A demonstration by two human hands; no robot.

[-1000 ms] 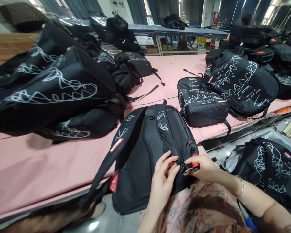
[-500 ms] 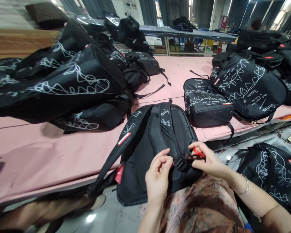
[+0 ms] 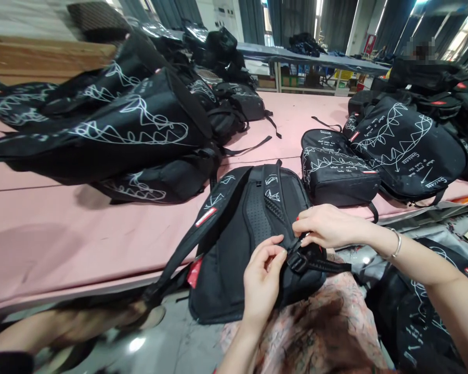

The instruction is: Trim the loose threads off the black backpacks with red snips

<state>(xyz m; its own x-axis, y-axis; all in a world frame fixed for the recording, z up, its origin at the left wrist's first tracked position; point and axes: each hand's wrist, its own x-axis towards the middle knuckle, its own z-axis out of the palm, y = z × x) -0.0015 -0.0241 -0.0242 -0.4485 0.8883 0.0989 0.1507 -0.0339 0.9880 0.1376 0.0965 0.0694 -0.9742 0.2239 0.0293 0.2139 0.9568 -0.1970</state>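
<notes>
A black backpack lies back side up over the near edge of the pink table, its lower end on my lap. My left hand pinches the right shoulder strap just above its black buckle. My right hand is closed on the same strap a little higher, knuckles up. In my right hand's fingers a small tool shows only as a metal tip. A loose webbing strap runs right from the buckle. The left shoulder strap, with a red and white tag, hangs toward the table edge.
A heap of black backpacks with white line print fills the left of the table. Two more printed bags lie to the right, with another bag low beside me. A long table stands at the back.
My right hand has moved up and left along the strap, and the red-handled tool seen in it earlier is now almost hidden. The webbing below the buckle now lies stretched out to the right.
</notes>
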